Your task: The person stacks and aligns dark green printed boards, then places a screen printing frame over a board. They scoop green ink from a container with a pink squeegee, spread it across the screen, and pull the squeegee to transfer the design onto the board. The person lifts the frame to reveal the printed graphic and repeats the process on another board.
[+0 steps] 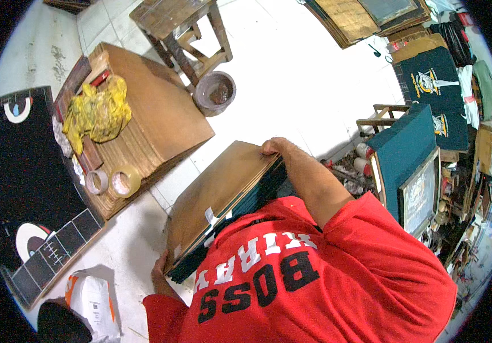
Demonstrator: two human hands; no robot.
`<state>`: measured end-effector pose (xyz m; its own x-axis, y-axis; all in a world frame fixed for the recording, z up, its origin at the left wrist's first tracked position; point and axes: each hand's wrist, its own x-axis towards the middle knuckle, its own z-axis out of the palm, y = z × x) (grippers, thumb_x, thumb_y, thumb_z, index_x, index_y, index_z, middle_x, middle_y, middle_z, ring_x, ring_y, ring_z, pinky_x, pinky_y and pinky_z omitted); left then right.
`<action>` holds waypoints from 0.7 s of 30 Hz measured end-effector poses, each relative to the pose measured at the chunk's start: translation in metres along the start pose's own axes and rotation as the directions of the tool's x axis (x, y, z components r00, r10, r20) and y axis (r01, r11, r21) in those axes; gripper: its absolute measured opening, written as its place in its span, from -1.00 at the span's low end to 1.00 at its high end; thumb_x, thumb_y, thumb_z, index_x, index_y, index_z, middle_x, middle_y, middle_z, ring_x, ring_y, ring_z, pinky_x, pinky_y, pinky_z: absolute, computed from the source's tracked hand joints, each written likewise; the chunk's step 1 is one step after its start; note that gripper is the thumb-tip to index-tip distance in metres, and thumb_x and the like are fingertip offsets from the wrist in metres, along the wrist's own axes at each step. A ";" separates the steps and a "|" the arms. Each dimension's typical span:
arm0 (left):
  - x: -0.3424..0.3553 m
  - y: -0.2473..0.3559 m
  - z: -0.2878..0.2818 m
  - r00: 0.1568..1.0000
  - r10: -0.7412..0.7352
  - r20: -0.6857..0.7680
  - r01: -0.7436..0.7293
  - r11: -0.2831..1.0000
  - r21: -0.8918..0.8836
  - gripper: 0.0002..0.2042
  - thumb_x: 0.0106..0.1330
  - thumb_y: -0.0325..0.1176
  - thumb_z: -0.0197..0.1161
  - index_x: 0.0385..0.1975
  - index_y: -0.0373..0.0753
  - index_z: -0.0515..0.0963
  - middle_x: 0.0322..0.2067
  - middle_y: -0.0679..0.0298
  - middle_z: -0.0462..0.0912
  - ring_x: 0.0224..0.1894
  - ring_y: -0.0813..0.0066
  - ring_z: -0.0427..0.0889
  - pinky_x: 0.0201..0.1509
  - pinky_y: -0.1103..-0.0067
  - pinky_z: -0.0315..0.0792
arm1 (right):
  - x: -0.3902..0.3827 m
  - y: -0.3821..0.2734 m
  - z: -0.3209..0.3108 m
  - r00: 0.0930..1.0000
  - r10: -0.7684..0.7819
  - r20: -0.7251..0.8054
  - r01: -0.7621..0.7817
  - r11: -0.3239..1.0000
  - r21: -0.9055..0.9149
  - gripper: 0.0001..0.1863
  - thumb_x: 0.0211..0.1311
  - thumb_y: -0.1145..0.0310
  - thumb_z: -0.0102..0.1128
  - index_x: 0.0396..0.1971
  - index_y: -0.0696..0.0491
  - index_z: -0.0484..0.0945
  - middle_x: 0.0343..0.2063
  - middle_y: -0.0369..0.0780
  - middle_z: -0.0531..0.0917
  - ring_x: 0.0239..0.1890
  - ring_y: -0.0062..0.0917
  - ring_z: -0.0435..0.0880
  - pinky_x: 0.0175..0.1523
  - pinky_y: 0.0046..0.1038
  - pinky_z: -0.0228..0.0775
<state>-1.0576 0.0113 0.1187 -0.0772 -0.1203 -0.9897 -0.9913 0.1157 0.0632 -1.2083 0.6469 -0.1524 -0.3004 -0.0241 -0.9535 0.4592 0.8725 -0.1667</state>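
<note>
- You are carrying a stack of flat boards [223, 194], brown board on top and dark green layers beneath, held against your chest above the white tiled floor [291, 74].
- Your right hand [273, 146] is curled over the stack's far right corner, fingers wrapped round the edge.
- Your left hand [159, 273] closes on the near left corner from underneath; only its back and part of the fingers show.
- The lower layers could fan out and slide, I judge, since you grip only two opposite corners and the stack tilts down to the left.
- Swinging left could knock the low wooden table [160, 108], where two tape rolls [114, 182] sit near the edge beside a crumpled yellow cloth [97, 111].
- A round bowl [216, 91] and a wooden stool [186, 31] stand on the floor ahead, easy to clip.
- Your red shirt [314, 274] hides the near edge of the stack and your feet.
- How many layers the stack holds is hard to make out.
</note>
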 end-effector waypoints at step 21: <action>0.069 0.142 0.334 0.997 -0.079 -0.020 0.081 0.994 0.072 -0.29 0.32 0.40 0.15 0.12 -0.15 0.64 -0.08 0.16 0.78 -0.20 0.30 0.76 -0.13 0.35 0.62 | 0.095 0.239 -0.354 0.994 -0.027 0.107 0.012 0.991 0.136 -0.59 0.19 0.28 0.12 0.04 0.03 0.60 0.14 -0.21 0.53 0.12 -0.31 0.47 0.21 -0.06 0.28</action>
<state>-1.1684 0.3483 0.0162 -0.0004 -0.1493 -0.9888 -0.9840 0.1763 -0.0262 -1.4230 1.0252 -0.1943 -0.2211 -0.0996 -0.9701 0.5653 0.7975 -0.2107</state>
